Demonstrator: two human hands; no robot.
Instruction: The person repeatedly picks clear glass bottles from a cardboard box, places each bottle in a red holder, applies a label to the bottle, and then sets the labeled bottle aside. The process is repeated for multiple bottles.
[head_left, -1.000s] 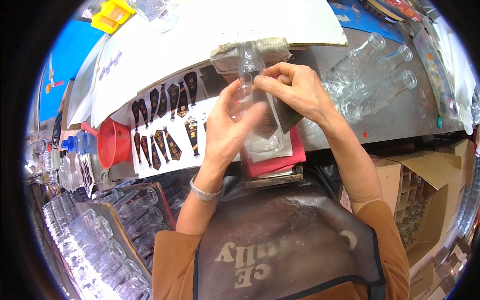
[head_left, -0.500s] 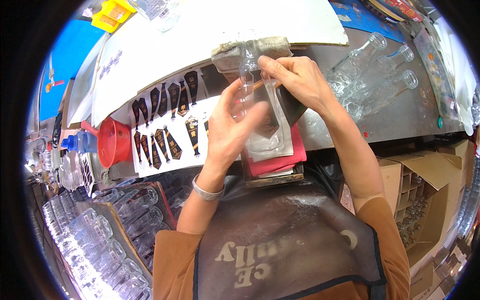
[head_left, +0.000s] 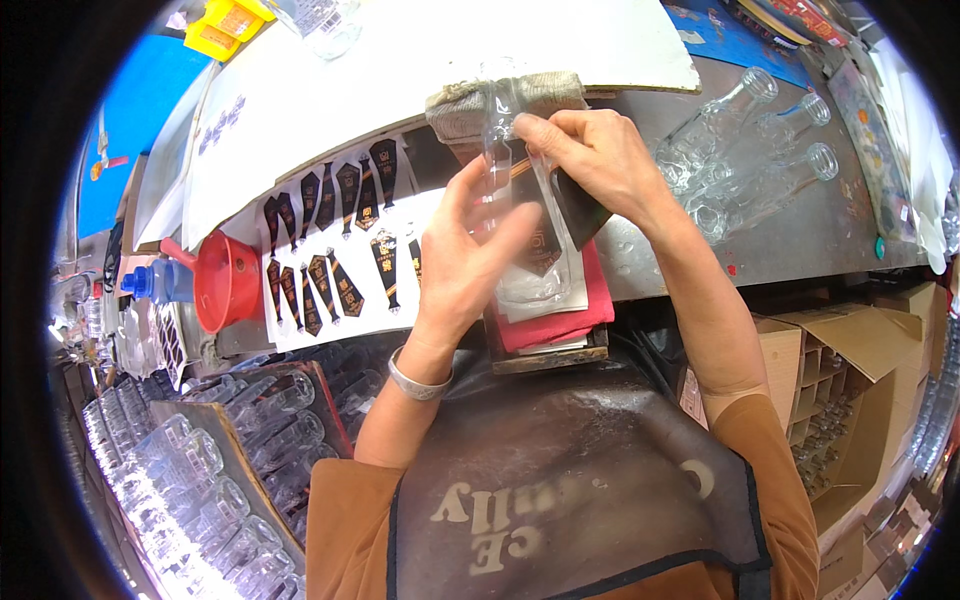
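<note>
I see the right hand has slid toward 12 o'clock over the last second: its thumb now lies up at the neck of the clear bottle, exposing more of the dark label with its orange stripe. For the work in hand, that opens up the label's upper part; the bottle stays put, neck at 12. The right fingers are curled by a dark flat piece; I can't tell whether they grip it. At 9, the left hand is loosely spread, thumb blurred, hold unclear.
</note>
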